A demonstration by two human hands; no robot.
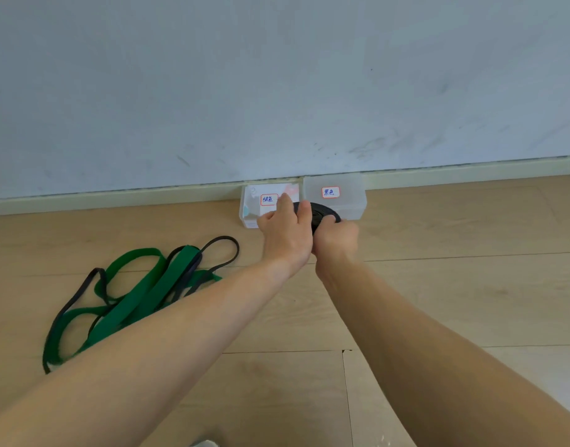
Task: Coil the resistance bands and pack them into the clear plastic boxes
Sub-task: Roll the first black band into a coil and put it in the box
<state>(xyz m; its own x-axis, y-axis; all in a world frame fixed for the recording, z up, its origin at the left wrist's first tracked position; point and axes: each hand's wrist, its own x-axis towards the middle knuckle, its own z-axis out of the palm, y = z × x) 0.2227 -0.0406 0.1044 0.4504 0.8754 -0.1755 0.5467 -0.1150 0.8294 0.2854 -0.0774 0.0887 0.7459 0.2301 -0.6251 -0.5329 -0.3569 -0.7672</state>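
A pale wooden floor (438, 301) runs up to a scuffed grey wall (277, 91) with a light skirting (116, 193) along its foot. Two clear boxes sit side by side against that skirting, touching or very nearly so: the left box (248, 209) and the right box (353, 196), each with a small red-edged label on its front, the left label (269, 199) and the right label (330, 192), both handwritten. Just in front of the boxes, about where they meet, both bare arms reach out and hold a black coil (322, 216), a band wound into a flat disc, tilted a little. The left hand (286, 233) has its fingers curled over the coil's left edge, and its fingertips overlap the front of the left box. The right hand (336, 237) is closed round the near right edge, knuckles up. Whether the coil touches the right box I cannot tell. Well off to the left, loose green bands (141, 291) lie in a tangled heap on the floor, with a thin black band (227, 245) looped through and around them
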